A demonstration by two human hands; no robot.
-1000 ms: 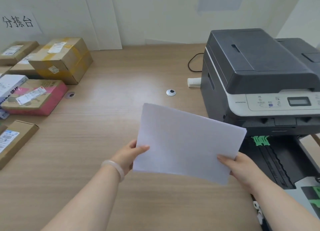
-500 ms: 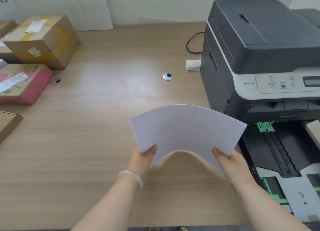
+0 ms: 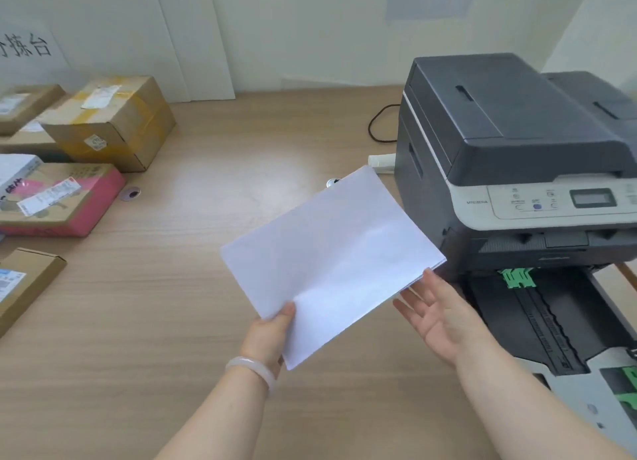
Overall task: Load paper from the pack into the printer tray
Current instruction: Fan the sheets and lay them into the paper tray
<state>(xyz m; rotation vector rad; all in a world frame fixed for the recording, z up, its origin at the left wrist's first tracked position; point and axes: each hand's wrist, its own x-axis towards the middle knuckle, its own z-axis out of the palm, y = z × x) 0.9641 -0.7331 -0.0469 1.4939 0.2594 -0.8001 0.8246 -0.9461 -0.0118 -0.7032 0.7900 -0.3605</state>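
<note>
A thin stack of white paper [image 3: 334, 256] hangs over the wooden table, turned diagonally with one corner pointing at the printer. My left hand [image 3: 267, 335] pinches its near corner, thumb on top. My right hand [image 3: 437, 318] is open, palm up, with its fingertips against the stack's right edge. The dark grey printer [image 3: 510, 142] stands at the right. Its paper tray [image 3: 537, 318] is pulled out toward me, black inside with green guides, and holds no paper that I can see.
Several cardboard parcels [image 3: 107, 122] and a pink box [image 3: 65, 197] lie at the table's left. A flat carton [image 3: 24, 284] sits at the left edge. A black cable [image 3: 377, 125] and a white plug [image 3: 382, 161] lie behind the printer's left side.
The stack was bowed between both hands; now it is flat and rotated diagonally. My right hand has let go of its grip and opened against the edge. The camera tilted up.
</note>
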